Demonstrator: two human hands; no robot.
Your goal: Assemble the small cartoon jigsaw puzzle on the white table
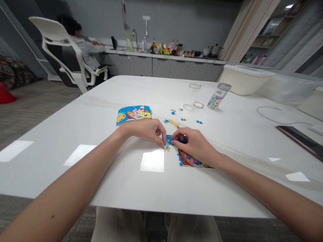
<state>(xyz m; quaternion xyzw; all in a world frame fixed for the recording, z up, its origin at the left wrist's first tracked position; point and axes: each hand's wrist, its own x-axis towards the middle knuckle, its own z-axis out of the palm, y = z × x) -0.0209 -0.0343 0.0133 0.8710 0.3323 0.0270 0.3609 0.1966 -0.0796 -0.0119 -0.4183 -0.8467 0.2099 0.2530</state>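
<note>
Piece: a small puzzle piece lies on the bench, at the near left corner of the puzzle section, between both hands.
Section: the joined puzzle section runs from under the right hand toward the near right, its long axis slanting; the right hand hides much of it.
Left grip: the left grip is the nearer to the piece, coming from the left, its fingers curled down onto it; whether they clamp it is hidden.
Right grip: the right grip arches over the section, with fingertips pressed on its blue edge; thumb and fingers stand slightly apart.
Between: nothing stands between piece and section.
Around: loose pieces lie beyond the hands, a picture card to the far left, and a jar beside a glass farther off.
Right side: a phone lies near the bench edge.
</note>
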